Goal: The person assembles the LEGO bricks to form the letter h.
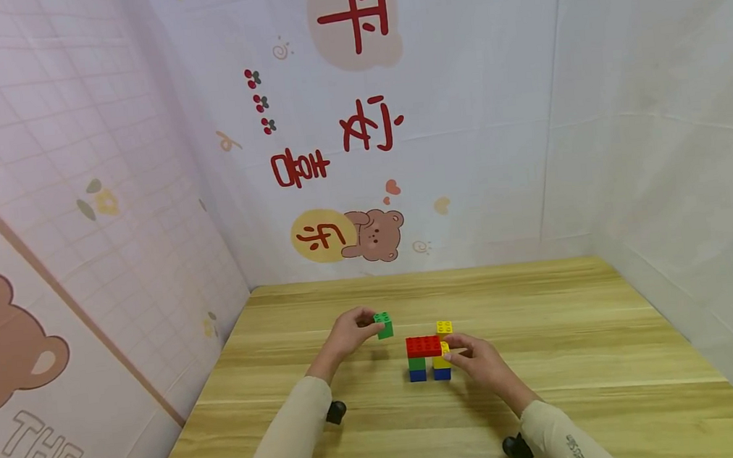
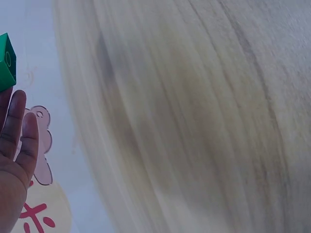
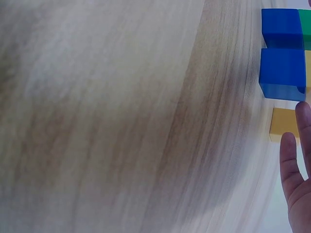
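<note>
My left hand [image 1: 351,332] pinches a green brick [image 1: 384,325] between thumb and fingers, above the table left of a small brick structure. In the left wrist view the green brick [image 2: 7,62] shows at the left edge, above the left hand [image 2: 17,145]. The structure has two blue bricks [image 1: 418,375] at the bottom, green and yellow above them, and a red brick [image 1: 423,346] across the top. At its right side my right hand [image 1: 479,359] holds the yellow brick [image 1: 444,349] with thumb and index finger. Blue bricks [image 3: 283,68] also show in the right wrist view.
A loose yellow brick [image 1: 444,327] lies behind the structure, near the right hand. The wooden table [image 1: 543,301] meets printed cloth walls [image 1: 486,175] at the back and sides. Black wrist devices [image 1: 336,412] sit under both forearms.
</note>
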The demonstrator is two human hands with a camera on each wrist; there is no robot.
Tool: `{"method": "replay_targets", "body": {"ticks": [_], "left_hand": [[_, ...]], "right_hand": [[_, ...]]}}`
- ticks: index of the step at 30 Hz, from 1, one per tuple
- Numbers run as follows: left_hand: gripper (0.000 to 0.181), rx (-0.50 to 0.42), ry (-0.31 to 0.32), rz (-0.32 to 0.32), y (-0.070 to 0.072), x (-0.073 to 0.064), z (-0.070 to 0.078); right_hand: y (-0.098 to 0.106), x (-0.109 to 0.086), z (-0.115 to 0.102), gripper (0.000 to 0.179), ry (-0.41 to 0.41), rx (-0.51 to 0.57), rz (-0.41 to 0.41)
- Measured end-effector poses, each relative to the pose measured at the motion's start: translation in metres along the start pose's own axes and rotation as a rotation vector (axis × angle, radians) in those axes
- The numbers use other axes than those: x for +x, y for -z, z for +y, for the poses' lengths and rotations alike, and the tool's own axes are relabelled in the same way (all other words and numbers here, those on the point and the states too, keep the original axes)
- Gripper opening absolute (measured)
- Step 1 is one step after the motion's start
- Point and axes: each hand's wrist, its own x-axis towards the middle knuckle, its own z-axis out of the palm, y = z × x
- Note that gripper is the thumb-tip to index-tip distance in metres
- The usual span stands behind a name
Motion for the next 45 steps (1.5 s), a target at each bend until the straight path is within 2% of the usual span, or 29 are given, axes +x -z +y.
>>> {"method": "replay_targets", "body": {"ticks": [12, 18, 23, 30, 45], "left_hand": [[0.030, -0.009, -0.042, -0.022, 0.001, -0.006, 0.010], [0.035, -0.011, -0.058, -0.035, 0.001, -0.009, 0.016], [0.038, -0.010, -0.067, -0.051, -0.002, -0.009, 0.023], [0.030, -0.019, -0.078, -0.074, -0.007, -0.009, 0.030], [0.031, -0.032, -0.104, -0.126, -0.017, -0.011, 0.040]], "right_hand": [[-0.001, 0.001, 0.002, 0.032, 0.001, 0.016, -0.003], [0.000, 0.001, 0.003, 0.032, -0.001, 0.010, -0.009], [0.001, 0.002, 0.005, 0.032, -0.001, 0.008, -0.010], [0.002, 0.002, 0.004, 0.033, -0.005, 0.015, -0.020], [0.001, 0.002, 0.004, 0.034, -0.002, 0.013, -0.021]]}}
